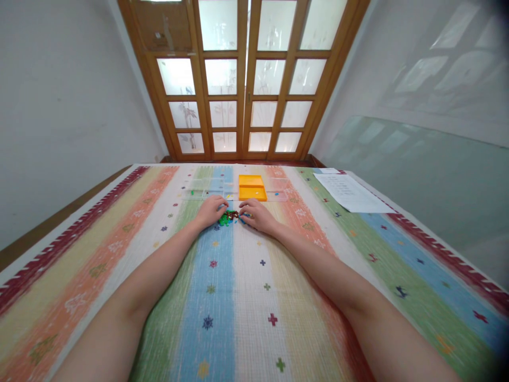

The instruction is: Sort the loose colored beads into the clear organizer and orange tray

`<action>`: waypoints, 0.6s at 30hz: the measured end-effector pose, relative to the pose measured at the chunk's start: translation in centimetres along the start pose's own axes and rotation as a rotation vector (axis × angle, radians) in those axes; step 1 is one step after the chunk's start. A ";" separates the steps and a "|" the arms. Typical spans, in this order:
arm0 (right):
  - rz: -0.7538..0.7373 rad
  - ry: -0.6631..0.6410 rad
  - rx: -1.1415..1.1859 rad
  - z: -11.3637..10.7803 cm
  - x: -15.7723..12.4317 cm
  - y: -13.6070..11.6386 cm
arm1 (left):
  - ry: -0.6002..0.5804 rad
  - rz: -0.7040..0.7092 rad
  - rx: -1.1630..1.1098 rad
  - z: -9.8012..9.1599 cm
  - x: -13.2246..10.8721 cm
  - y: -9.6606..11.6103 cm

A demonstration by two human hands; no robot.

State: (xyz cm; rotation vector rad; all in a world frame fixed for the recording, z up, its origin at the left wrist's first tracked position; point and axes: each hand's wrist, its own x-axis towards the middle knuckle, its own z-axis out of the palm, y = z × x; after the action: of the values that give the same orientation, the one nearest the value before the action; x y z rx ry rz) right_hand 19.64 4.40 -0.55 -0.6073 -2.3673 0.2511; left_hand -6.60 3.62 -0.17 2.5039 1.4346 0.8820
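A small heap of tiny green, dark red and blue pieces (229,216) lies on the striped tablecloth between my hands. At its left edge rests my left hand (212,210), fingers bent and slightly apart, with nothing visible in them. My right hand (257,215) is on the other side, its curved fingers apart and the tips by the blue pieces. Parts of the heap are hidden by the fingers. Just beyond stands an open orange-yellow box (252,181), with a small pale bit inside.
Clear plastic trays (196,195) with a few small coloured bits lie left of the box; another clear tray (283,195) holds a blue bit on the right. Printed paper sheets (350,193) lie at the right. The striped tablecloth (246,318) covers the table.
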 end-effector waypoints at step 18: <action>0.445 0.454 -0.333 -4.6 -1.9 13.0 | -0.002 -0.001 0.024 0.3 -0.4 -1.0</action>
State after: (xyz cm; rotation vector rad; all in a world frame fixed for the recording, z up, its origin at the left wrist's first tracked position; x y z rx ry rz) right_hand 28.60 14.93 -2.44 -1.2123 -1.8245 -0.0889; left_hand -7.38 3.89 -0.94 2.5205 1.4536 0.8679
